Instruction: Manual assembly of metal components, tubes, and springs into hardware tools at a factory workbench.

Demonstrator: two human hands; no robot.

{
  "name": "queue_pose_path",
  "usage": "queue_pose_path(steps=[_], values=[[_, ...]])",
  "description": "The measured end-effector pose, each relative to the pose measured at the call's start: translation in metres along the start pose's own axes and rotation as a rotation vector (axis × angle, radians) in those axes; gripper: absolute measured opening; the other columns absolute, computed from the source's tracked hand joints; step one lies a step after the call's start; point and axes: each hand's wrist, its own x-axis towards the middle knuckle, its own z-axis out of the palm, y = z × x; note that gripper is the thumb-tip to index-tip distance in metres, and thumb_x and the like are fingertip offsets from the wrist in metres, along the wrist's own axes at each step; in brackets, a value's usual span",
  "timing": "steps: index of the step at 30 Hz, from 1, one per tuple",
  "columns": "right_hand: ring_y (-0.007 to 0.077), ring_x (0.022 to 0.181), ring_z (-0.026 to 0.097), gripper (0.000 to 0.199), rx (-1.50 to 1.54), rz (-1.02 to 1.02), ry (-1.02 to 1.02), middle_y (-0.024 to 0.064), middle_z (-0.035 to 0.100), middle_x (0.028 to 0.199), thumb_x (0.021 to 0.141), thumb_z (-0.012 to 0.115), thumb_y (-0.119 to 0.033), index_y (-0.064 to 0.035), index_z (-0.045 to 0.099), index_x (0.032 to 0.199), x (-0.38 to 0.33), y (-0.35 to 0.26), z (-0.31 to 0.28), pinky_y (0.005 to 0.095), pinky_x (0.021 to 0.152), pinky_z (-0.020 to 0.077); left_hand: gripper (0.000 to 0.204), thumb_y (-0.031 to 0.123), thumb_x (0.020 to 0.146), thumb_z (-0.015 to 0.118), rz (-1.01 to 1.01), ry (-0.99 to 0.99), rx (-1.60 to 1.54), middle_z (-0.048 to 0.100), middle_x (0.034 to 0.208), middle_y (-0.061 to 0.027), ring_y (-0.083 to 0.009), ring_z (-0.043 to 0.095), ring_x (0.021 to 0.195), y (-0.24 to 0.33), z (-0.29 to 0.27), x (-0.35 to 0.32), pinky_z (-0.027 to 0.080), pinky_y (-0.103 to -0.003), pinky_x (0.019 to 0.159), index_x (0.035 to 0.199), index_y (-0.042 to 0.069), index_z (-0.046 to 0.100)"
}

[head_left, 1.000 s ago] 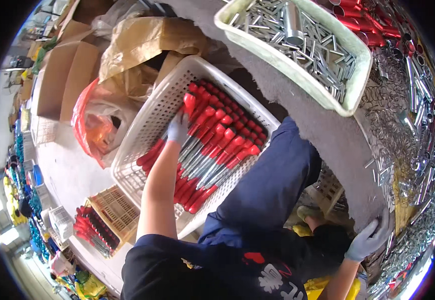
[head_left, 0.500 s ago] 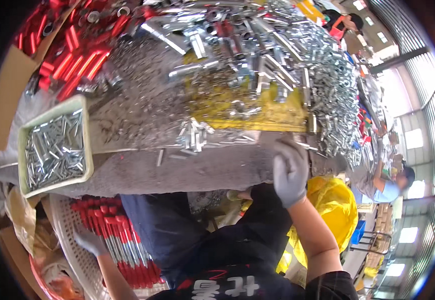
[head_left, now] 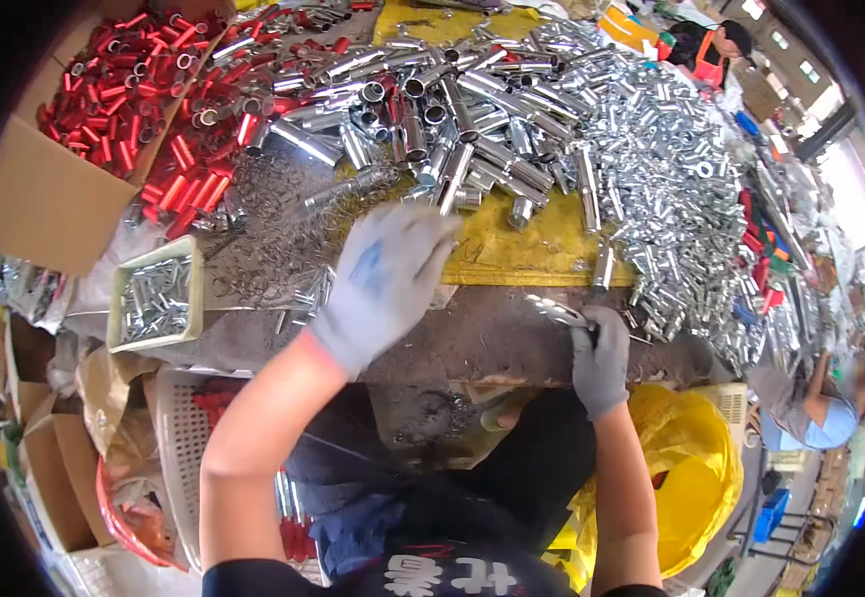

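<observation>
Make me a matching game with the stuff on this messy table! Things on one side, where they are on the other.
Things:
1. red tubes
2. small cream tray
3. left hand
4. right hand

Places:
A. gripping a silver part at the table edge
B. reaching toward the silver tubes
C. in the cardboard box, far left
D. near left edge, full of small silver pieces

Pairs: 1-C, 2-D, 3-B, 4-A

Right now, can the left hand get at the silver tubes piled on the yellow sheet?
Probably yes: the left hand is raised just before the silver tubes, with nothing between them.
</observation>
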Motion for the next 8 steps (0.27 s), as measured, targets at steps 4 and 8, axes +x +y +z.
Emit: queue_pose_path(steps=[4,8], values=[[0.0142,0.087,0.052,0.021,0.458,0.369,0.207,0.01,0.054,0.107,0.095,0.046,-0.009,0.0018,0.052,0.113,-0.005,0.008,0.0,0.0278,0.077,0.046,0.02,0.021,0.08,0.064,0.011,-0.313,0.3,0.061,0.111,-0.0079,-0.0293,0.054,0.11,-0.028,0.034,0.049,0.042,-0.041,0.095,0.098,0.016,0.068],[0.0123,0.091,0.052,0.03,0.392,0.258,0.255,0.0097,0.052,0.113,0.096,0.044,-0.01,0.0005,0.049,0.123,-0.005,0.016,0.0,0.0252,0.08,0.0459,0.026,0.03,0.079,0.064,-0.034,-0.579,0.618,0.053,0.128,-0.0102,-0.0279,0.043,0.124,-0.023,0.063,0.08,0.027,-0.045,0.109,0.103,0.022,0.068]])
